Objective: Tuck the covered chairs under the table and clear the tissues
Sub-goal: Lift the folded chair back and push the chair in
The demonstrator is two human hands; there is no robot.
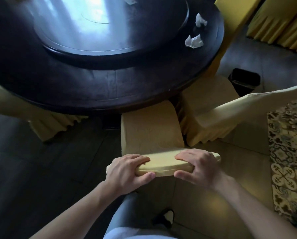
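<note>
At the near edge of the round table point(92, 87), both hands gripped the top of a yellow-covered chair's backrest point(163, 165). The left hand point(127, 169) held the left end, fingers curled over the front of the rail and thumb pressed against its rear face. The right hand point(198, 165) held the right part in the same manner, fingers over the top and thumb at the back. Both forearms reached forward from the lower corners of the view. The chair's seat point(151, 125) sat with its front edge just under the table rim.

A second covered chair point(211, 116) stood just beside it on the right, angled, its seat also partly under the rim. A third covered chair point(45, 123) stood on the left. Two crumpled tissues point(194, 41) point(200, 20) lay on the table's right side, near the turntable point(101, 26). A black bin point(244, 81) stood on the floor to the right, and a patterned rug point(289, 157) lay at the right edge. No writing was legible.
</note>
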